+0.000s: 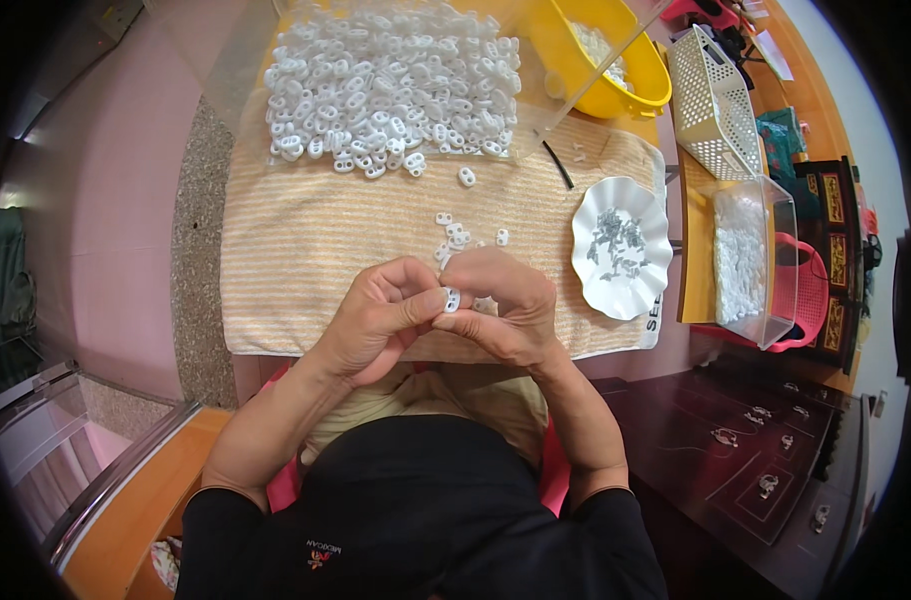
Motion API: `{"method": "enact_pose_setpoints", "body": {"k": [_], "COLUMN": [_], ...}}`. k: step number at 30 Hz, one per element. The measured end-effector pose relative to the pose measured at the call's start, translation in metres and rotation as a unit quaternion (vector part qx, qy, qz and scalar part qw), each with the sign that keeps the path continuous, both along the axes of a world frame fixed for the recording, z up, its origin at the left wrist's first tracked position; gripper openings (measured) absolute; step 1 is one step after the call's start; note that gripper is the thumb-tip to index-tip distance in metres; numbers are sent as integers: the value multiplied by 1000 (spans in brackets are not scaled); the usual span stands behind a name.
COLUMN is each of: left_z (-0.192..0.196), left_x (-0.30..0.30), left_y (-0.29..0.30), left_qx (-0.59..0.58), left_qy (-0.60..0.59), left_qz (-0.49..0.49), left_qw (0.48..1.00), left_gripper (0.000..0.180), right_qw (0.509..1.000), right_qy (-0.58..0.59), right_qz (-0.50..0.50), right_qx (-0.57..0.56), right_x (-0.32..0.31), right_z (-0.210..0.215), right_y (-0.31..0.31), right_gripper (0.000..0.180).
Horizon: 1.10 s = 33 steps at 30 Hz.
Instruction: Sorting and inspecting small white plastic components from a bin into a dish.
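Between my fingertips, close to the towel's near edge, is a small white oval plastic piece with two holes (452, 300). My left hand (380, 312) pinches it from the left with thumb and finger. From the other side my right hand (510, 305) grips it too, the thumb beneath and the fingers curled over. Just beyond the hands lie several small white pieces (455, 236), partly hidden by my fingers. At the far side, a big heap of white two-hole pieces (395, 85) spills toward me. A scalloped white plate (583, 245) on the right holds small grey parts (618, 243).
A striped towel (285, 270) covers the table. A black stick or tube (557, 165) lies near the plate. Behind stands a yellow tub (640, 100). Along the right are a white perforated basket (710, 110), a clear bin of white pieces (780, 325) and a pink chair (813, 290).
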<state>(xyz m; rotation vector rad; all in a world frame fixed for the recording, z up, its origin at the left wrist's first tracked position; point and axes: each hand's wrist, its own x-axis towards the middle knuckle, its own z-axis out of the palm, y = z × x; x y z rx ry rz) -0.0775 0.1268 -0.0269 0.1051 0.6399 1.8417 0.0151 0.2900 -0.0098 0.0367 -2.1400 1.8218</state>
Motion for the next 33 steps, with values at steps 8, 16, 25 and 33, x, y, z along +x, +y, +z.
{"method": "enact_pose_setpoints", "body": {"k": [8, 16, 25, 33], "left_z": [6, 6, 7, 1], "left_x": [-1, -2, -4, -5], "left_y": [1, -1, 1, 1], "left_qx": [-40, -59, -73, -73], "left_qy": [4, 20, 120, 159], "left_qz": [-8, 10, 40, 71], "left_qw": [999, 998, 989, 982], "left_gripper": [10, 15, 9, 9], "right_qw": [1000, 997, 905, 835], "right_qy": [-8, -50, 38, 4], "right_qz": [8, -51, -403, -438], "right_qx": [-15, 9, 132, 333], "right_x": [3, 6, -39, -65], "right_z": [-2, 10, 53, 61], "right_y": [3, 13, 122, 192], "right_gripper": [34, 31, 26, 35]}}
